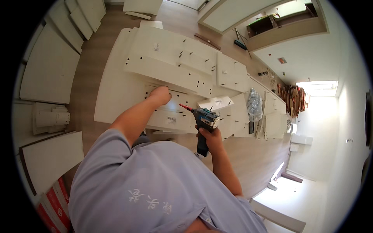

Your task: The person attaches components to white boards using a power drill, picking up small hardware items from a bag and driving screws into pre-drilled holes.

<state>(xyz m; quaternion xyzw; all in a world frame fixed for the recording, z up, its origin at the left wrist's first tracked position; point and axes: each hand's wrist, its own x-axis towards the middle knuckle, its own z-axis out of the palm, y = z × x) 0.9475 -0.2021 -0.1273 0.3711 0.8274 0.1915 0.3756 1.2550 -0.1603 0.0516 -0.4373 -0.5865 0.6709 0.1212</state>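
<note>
My right hand (211, 138) is wrapped round the grip of a dark cordless drill driver (207, 117). Its bit, in a red holder (186, 107), points left toward the panel. My left hand (160, 95) rests with curled fingers on a white panel (134, 87). Whatever those fingers hold, if anything, is hidden under them. Dark holes lie close beside this hand, and a light spot falls on the board between it and the bit. Several metal pins (180, 55) stand upright in the white board (163, 54) beyond.
More white panels (50, 64) lean and lie along the left. A clear plastic bag (254, 104) lies on the boards at right. Red and white packaging (54, 206) sits at lower left. Wood scraps (297, 100) are piled by the far right wall. A cabinet (287, 27) stands at upper right.
</note>
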